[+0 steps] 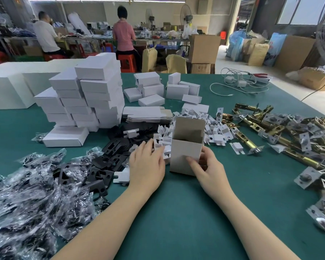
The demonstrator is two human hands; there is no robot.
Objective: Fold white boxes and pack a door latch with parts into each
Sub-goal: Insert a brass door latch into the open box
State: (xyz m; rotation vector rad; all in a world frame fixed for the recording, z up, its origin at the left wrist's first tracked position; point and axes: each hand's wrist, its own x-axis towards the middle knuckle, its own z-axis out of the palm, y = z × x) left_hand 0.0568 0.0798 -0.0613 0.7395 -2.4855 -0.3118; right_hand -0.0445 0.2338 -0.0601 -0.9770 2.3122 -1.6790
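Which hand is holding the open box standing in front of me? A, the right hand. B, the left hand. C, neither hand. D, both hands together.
A: the right hand grips the open box low on its near side, while the left hand reaches into the white card inserts beside it, apart from the box.

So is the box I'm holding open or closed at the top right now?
Open. The box stands upright in the right hand, its top flap raised, dark interior showing.
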